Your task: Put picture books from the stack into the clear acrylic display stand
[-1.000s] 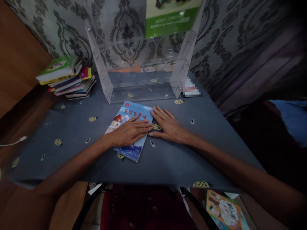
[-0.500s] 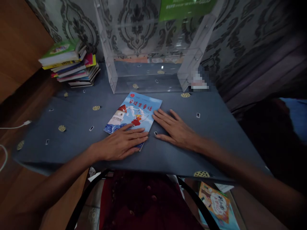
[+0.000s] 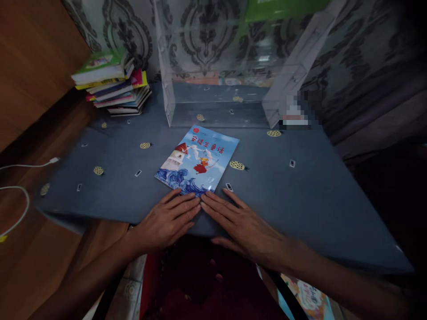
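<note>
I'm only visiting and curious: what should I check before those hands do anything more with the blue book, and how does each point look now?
1. Blue book flat on the tablecloth: ok.
2. Book closed, picture cover up: ok.
3. Left hand and right hand both at the book's near end, fingers extended: ok.
4. Fingertips pressing on the book: cannot tell; they hide its near corner.
5. Book apart from the clear stand: cannot tell; its far corner sits right by the stand's front edge.
6. Book stack away from both hands: ok.
</note>
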